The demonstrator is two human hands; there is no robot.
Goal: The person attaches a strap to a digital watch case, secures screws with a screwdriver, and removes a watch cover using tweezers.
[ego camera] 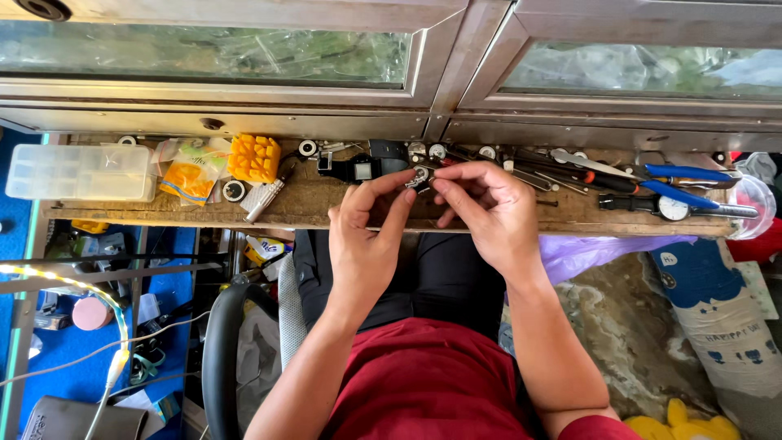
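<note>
While I sit at a narrow wooden surface (pixel 309 213), my left hand (pixel 364 236) and right hand (pixel 489 213) meet above its middle, each grip pinching a small metal watch part (pixel 419 180) between thumb and forefinger. Behind my fingers lies a black wristwatch (pixel 358 168). A yellow ridged block (pixel 254 158) and clear plastic box (pixel 81 172) sit to the left, blue-handled pliers (pixel 688 183) to the right.

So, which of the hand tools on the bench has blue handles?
The pliers at the far right end of the bench. Their two handles are bright blue; the screwdrivers beside them have dark and red handles.
</note>
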